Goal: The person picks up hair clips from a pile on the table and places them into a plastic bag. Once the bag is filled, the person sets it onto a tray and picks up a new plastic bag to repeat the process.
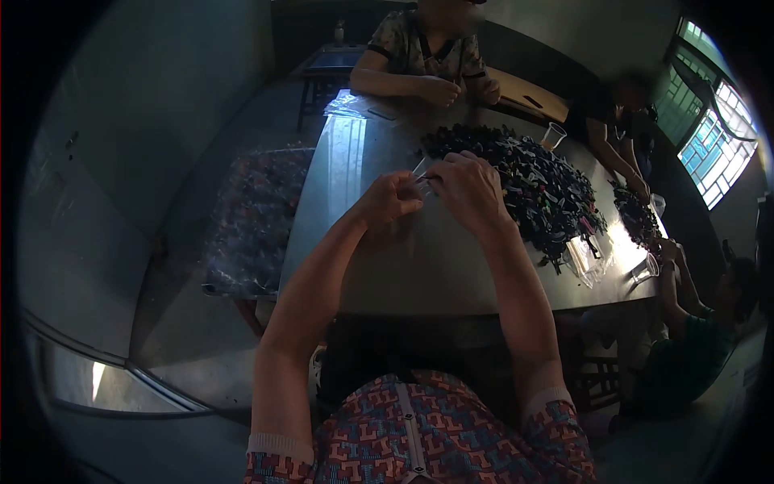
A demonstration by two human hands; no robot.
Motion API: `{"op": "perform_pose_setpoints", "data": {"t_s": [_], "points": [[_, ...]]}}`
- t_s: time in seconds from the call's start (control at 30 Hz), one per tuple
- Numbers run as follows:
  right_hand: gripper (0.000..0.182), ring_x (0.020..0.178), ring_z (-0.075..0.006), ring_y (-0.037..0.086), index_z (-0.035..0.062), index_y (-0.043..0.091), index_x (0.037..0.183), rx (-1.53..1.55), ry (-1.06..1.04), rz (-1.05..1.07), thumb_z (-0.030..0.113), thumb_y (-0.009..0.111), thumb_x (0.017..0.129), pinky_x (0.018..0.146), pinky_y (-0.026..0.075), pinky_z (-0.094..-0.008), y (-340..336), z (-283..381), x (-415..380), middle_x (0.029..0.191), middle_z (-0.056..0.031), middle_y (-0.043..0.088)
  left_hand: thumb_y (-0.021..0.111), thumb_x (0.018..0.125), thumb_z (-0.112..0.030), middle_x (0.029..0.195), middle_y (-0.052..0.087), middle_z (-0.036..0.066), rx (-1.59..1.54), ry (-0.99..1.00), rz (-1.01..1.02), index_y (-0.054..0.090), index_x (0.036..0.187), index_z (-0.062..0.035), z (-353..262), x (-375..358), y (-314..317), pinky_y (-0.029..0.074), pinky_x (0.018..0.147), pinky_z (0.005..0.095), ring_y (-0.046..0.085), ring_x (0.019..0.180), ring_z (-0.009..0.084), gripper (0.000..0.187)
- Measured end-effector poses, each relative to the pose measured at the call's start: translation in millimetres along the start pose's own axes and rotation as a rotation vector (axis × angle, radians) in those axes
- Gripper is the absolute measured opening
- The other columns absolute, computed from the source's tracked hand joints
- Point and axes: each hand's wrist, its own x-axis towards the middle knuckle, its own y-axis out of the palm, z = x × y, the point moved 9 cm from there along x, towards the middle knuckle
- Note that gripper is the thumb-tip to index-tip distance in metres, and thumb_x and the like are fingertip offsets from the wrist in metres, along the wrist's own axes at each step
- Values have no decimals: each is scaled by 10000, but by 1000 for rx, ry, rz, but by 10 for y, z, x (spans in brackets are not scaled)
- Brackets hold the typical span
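Over the metal table (427,282), my left hand (391,199) pinches the left side of a small clear plastic bag (422,177). My right hand (468,187) is closed at the bag's right side, with its fingertips close to those of my left hand. A small dark item shows at the right fingertips, too small to name. Just beyond and right of my right hand lies a large heap of small dark pieces (548,181), with a few coloured ones among them.
A person (423,56) sits across the table near a stack of clear bags (347,105). Two co-workers are at the right by a smaller heap (637,214). Clear cups (553,136) stand beside the heaps. A plastic-covered pile (258,218) is at the left.
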Motion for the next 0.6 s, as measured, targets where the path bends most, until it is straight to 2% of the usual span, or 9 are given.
{"op": "perform_pose_setpoints", "data": {"t_s": [0.2, 0.3, 0.37, 0.4, 0.47, 0.57, 0.6], "points": [[99, 870, -266, 653, 98, 721, 794, -123, 13, 73, 165, 650, 779, 743, 526, -398, 128, 0, 56, 822, -85, 675, 683, 820, -67, 970, 672, 64, 40, 27, 30, 594, 1081, -10, -8, 5, 38, 483, 916, 324, 632, 943, 160, 281], [125, 854, -281, 665, 96, 723, 818, -86, 56, 130, 199, 659, 785, 720, 532, -401, 124, -38, 65, 825, -95, 681, 698, 807, -76, 952, 674, 60, -38, 51, 30, 600, 1105, -10, 128, 63, 53, 485, 902, 314, 633, 925, 152, 321], [147, 835, -292, 666, 99, 728, 862, 102, 112, 148, 217, 659, 805, 730, 528, -394, 79, -75, 62, 830, -99, 680, 714, 791, -89, 937, 679, 54, -111, 66, 19, 609, 1124, -10, 65, 35, 56, 486, 892, 308, 635, 909, 147, 358], [147, 835, -292, 666, 99, 728, 862, 102, 114, 150, 217, 659, 805, 730, 528, -394, 79, -117, 58, 830, -99, 680, 713, 797, -87, 938, 674, 52, -122, 33, 12, 603, 1157, -7, 70, 20, 42, 486, 894, 305, 632, 912, 143, 385], [170, 826, -309, 668, 109, 731, 913, 285, 190, 22, 231, 667, 814, 736, 521, -399, -23, -365, 31, 868, -102, 690, 713, 804, -86, 939, 669, 50, -140, 0, 9, 597, 1191, -3, 12, -6, 49, 485, 895, 303, 629, 915, 139, 412], [179, 839, -322, 668, 107, 732, 934, 188, 308, -20, 231, 667, 822, 732, 520, -404, -19, -876, -74, 895, -100, 699, 684, 837, -69, 978, 633, 45, -151, -13, 47, 544, 1235, 10, 28, 8, 40, 492, 894, 283, 606, 949, 116, 429], [204, 834, -295, 679, 93, 719, 994, 87, 323, -14, 214, 663, 840, 737, 526, -382, -18, -1027, -128, 919, -109, 706, 685, 837, -73, 967, 630, 43, -185, 3, 47, 541, 1246, 8, 50, 20, 26, 492, 891, 281, 604, 948, 112, 441]]}}
